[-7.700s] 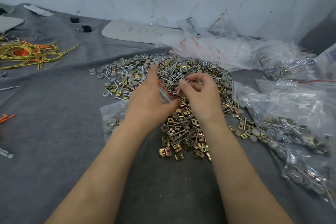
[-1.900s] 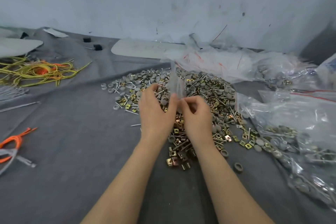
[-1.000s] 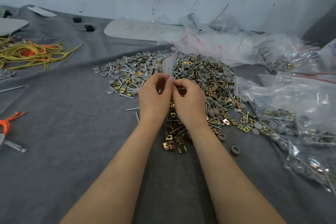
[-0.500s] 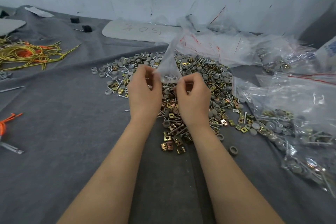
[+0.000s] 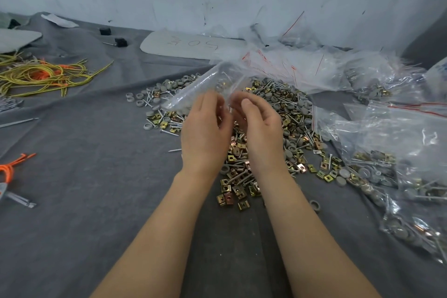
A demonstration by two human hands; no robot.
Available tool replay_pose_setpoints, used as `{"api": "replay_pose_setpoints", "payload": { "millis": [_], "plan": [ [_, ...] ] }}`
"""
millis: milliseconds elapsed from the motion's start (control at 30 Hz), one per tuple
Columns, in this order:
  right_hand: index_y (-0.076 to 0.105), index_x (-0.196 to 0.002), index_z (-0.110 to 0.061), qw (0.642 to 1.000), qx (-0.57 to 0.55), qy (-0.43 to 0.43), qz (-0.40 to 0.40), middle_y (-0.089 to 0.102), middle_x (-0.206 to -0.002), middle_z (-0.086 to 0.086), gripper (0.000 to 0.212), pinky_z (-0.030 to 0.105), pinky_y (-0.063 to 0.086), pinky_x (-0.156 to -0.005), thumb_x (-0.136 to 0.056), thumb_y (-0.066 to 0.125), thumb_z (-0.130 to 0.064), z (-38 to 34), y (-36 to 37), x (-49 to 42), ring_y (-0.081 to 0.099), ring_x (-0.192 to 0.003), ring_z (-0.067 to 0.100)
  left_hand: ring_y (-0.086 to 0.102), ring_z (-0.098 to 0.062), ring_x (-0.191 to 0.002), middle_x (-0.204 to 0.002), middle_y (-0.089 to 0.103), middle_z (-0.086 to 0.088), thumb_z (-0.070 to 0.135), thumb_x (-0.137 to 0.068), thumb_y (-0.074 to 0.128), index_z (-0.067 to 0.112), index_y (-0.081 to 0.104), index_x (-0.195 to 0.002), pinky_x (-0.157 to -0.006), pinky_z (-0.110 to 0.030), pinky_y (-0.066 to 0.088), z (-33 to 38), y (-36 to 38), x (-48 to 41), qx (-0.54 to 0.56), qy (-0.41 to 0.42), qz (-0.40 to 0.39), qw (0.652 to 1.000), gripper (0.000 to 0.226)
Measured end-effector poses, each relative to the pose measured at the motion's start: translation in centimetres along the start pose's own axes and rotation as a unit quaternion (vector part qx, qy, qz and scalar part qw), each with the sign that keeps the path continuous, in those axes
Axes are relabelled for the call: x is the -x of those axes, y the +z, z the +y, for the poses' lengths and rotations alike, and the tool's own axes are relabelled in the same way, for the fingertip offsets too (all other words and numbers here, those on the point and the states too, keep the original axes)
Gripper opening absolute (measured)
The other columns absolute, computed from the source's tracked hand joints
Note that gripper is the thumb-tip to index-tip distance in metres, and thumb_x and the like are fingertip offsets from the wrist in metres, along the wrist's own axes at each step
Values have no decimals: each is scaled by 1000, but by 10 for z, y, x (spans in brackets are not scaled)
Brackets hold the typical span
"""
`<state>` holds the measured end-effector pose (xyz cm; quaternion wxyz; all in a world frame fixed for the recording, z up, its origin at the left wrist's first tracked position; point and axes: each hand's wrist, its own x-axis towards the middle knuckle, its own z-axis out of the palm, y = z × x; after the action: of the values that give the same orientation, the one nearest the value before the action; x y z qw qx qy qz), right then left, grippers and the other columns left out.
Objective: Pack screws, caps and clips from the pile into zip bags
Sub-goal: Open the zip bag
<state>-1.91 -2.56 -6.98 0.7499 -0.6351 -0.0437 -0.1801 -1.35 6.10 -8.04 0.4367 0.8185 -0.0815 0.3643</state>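
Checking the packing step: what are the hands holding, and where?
A clear zip bag, pinched at its near edge by the left hand and right hand.

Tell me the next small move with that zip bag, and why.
Probably run the fingertips along the mouth of the zip bag to make sure it is sealed. The left hand and the right hand both hold it raised above the pile, and the frame does not show whether it is closed.

Around the hardware pile (image 5: 285, 109), bare grey cloth (image 5: 96, 189) leaves open passage from 6 to 9 o'clock. Wire coils (image 5: 43, 75) lie at 10, loose empty bags (image 5: 302, 65) at 1, and filled bags (image 5: 387, 164), seemingly overlapping, from 3 to 5.
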Motion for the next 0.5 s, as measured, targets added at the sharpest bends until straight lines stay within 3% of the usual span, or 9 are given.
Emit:
{"api": "replay_pose_setpoints", "payload": {
  "millis": [67, 167, 233, 300, 333, 400, 500],
  "plan": [
    [67, -95, -10, 998, 51, -32, -6, 69, -91, 1, 16, 38, 54, -90, -95, 51, -6, 0, 0, 1, 66, -92, 16, 49, -17, -69, -82, 55, 1, 12, -89, 60, 13, 53, -86, -60, -32, 41, -1, -2, -2, 5, -14, -2, 1000, 7],
    [66, -110, -10, 995, 59, -39, -73, 71, -92, -9, 19, 22, 53, -80, -95, 53, -12, 1, 2, 4, 66, -92, 3, 38, -10, -65, -80, 50, 4, 12, -88, 57, 11, 56, -85, -56, -26, 30, 0, -2, -2, -4, 29, -26, 999, 3],
    [62, -122, -13, 996, -34, 15, -84, 71, -105, -5, 30, 18, 51, -81, -94, 56, -20, -4, 2, 2, 65, -98, 1, 35, -11, -64, -80, 46, 4, 9, -86, 57, 8, 57, -85, -55, -24, 26, 2, -1, 0, -15, 78, -64, 995, 2],
    [59, -125, -20, 979, -164, 81, -89, 60, -127, 18, 40, 22, 52, -84, -88, 60, -34, -10, -2, -3, 63, -106, 12, 43, -16, -66, -82, 49, 2, 8, -86, 60, 6, 60, -85, -58, -30, 37, 3, 2, 1, 3, 82, -104, 991, 2],
    [53, -131, -26, 966, -218, 108, -88, 53, -134, 20, 46, 27, 54, -86, -88, 58, -42, -12, -5, -6, 62, -110, 17, 47, -14, -69, -84, 50, 4, 9, -87, 62, 9, 62, -86, -62, -29, 41, 3, 4, 1, 29, 70, -115, 991, 1],
    [36, -143, -27, 942, -289, 151, -83, 48, -139, 14, 56, 34, 56, -83, -93, 46, -51, -12, -11, -9, 65, -107, 23, 54, -5, -77, -93, 52, 10, 16, -88, 65, 20, 63, -91, -68, -17, 46, 2, 7, 0, 109, -10, -113, 988, 5],
    [40, -142, -10, 904, -364, 209, -78, 58, -130, 18, 69, 38, 54, -89, -93, 38, -59, -4, -14, -9, 63, -111, 30, 54, 8, -93, -111, 49, 19, 31, -89, 65, 34, 53, -108, -70, -9, 48, 1, 6, -4, 262, -208, -72, 940, 23]
  ]
}}
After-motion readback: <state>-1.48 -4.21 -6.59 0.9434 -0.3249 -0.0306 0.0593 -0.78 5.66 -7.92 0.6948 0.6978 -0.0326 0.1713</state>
